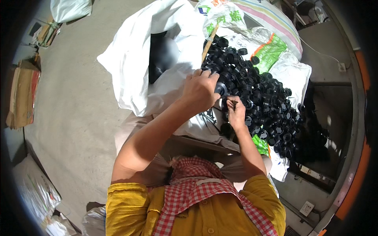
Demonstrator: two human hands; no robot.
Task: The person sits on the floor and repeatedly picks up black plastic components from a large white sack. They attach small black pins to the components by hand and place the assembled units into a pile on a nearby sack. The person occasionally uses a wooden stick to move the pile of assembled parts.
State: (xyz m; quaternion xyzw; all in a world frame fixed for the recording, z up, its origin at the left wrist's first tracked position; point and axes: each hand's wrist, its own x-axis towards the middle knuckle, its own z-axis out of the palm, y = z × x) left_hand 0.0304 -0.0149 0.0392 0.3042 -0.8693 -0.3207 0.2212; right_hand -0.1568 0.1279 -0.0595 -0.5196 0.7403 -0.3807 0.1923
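My left hand (pixel 199 91) is closed round a black round plastic part (pixel 221 90), tilted so that its round face shows. Close by on the right, my right hand (pixel 237 118) is closed, with small dark thin pieces (pixel 234 104) between the fingers; their exact kind is too small to make out. Beyond both hands spreads a heap of black round plastic caps (pixel 267 102). Several thin dark rods with heads, like long screws (pixel 210 117), lie just below my hands on white sacking.
A large white woven sack (pixel 128 59) gapes at the far left of the heap, dark inside. A thin wooden stick (pixel 210 43) leans between sack and heap. Green-and-white printed sacking (pixel 271 51) lies under the caps. Cardboard (pixel 23 94) stands at the far left.
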